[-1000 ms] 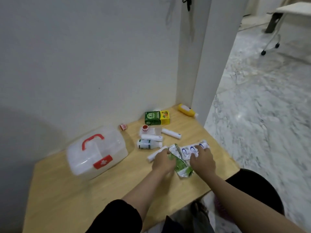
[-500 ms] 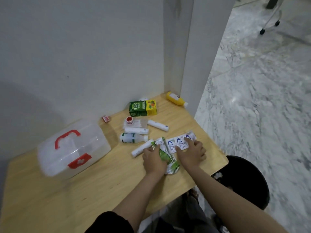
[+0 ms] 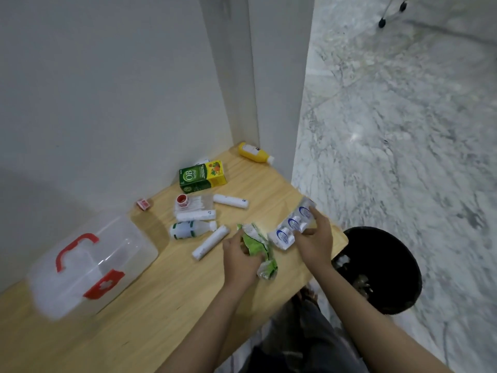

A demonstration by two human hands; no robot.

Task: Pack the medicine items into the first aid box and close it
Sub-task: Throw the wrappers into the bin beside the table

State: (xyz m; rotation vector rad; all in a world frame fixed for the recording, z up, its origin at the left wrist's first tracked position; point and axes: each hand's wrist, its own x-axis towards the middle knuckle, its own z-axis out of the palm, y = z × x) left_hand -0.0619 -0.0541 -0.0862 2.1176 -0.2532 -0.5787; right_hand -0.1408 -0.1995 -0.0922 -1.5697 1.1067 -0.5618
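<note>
Near the tabletop's right edge, the left hand (image 3: 240,261) grips a green sachet strip (image 3: 258,247) and the right hand (image 3: 315,240) pinches a white blister strip (image 3: 291,227). The first aid box (image 3: 88,265) sits closed by the left edge.

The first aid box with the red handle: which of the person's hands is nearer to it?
Left. The left hand is on the green sachets, some way right of the first aid box; the right hand is farther right, on the blue-and-white strip.

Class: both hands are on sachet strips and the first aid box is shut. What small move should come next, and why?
Probably lift both strips clear: the left hand grips the green strip, the right hand the white-and-blue strip.
</note>
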